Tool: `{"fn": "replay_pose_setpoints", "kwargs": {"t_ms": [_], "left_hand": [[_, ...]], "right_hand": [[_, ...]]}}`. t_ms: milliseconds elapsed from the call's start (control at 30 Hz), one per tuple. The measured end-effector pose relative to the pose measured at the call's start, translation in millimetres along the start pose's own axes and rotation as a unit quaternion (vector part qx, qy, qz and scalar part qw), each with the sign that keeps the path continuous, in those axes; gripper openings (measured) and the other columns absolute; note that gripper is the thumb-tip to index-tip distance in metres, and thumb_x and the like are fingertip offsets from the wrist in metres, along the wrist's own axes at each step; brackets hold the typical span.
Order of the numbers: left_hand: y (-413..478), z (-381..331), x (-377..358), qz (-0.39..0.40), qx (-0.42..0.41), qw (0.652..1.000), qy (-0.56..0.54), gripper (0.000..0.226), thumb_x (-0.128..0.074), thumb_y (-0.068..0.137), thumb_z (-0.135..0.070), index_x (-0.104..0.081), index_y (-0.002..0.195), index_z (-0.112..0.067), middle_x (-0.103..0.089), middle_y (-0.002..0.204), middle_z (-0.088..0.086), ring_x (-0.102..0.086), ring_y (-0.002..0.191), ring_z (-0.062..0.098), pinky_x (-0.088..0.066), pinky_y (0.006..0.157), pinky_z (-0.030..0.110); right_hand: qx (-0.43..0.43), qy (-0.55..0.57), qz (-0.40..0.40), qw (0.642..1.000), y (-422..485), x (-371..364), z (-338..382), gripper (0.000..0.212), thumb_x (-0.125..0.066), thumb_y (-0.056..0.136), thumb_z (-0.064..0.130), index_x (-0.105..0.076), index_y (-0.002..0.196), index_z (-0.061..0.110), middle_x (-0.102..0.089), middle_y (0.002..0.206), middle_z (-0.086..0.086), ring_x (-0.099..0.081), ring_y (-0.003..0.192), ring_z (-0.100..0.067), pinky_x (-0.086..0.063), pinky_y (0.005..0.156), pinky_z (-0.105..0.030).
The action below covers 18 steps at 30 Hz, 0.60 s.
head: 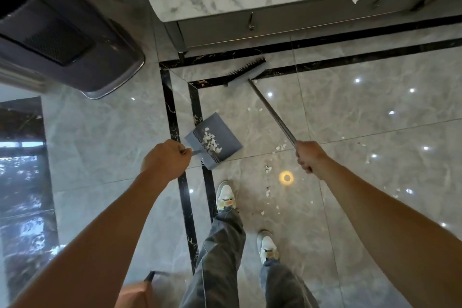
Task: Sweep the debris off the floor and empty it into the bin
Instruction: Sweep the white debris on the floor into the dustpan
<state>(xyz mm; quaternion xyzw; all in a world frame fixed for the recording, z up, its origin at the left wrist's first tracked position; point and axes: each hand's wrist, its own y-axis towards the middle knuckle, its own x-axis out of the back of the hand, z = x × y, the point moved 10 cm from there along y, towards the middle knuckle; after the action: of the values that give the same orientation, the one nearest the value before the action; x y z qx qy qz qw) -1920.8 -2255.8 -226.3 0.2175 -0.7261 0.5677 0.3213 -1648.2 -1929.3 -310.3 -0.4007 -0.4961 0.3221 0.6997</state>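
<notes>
My left hand [165, 157] grips the handle of a grey dustpan [225, 151], which hangs above the glossy floor with several white scraps [211, 141] lying in it. My right hand [310, 155] is closed around the metal shaft of a broom [271, 114]. The broom's grey head with dark bristles [246, 71] rests on the floor near the cabinet. More white scraps [268, 191] lie scattered on the tiles between the dustpan and my right arm, with a small cluster [281, 147] next to the broom shaft. No bin can be made out for certain.
A marble-topped grey cabinet [300, 25] stands ahead. A tall dark appliance [65, 32] stands at the upper left. Black inlay strips [172, 117] run across the tiles. My two feet in white shoes [226, 197] stand just behind the dustpan.
</notes>
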Motion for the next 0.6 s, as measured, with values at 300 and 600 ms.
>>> {"fn": "replay_pose_setpoints", "kwargs": {"t_ms": [300,600], "left_hand": [[21,-20,4,-0.014,-0.012,1.0,0.015,0.037,-0.053,0.096,-0.051,-0.074,0.102,-0.021,-0.072,0.085,0.002,-0.069,0.078,0.022,-0.062,0.077,0.039],[5,-38,0,-0.003,-0.021,0.997,0.068,0.038,-0.052,0.097,-0.051,-0.075,0.105,-0.022,-0.074,0.091,0.005,-0.069,0.082,0.026,-0.059,0.077,0.037]], "right_hand": [[-0.079,-0.01,0.045,0.996,51,-41,45,0.037,-0.041,0.102,0.034,-0.053,0.074,0.013,-0.042,0.056,-0.004,-0.028,0.038,-0.011,-0.024,0.037,-0.012],[-0.165,0.034,0.058,0.984,-4,-27,-121,0.048,-0.04,0.101,0.054,-0.044,0.068,0.018,-0.035,0.048,-0.001,-0.027,0.032,-0.011,-0.022,0.042,-0.014]]}}
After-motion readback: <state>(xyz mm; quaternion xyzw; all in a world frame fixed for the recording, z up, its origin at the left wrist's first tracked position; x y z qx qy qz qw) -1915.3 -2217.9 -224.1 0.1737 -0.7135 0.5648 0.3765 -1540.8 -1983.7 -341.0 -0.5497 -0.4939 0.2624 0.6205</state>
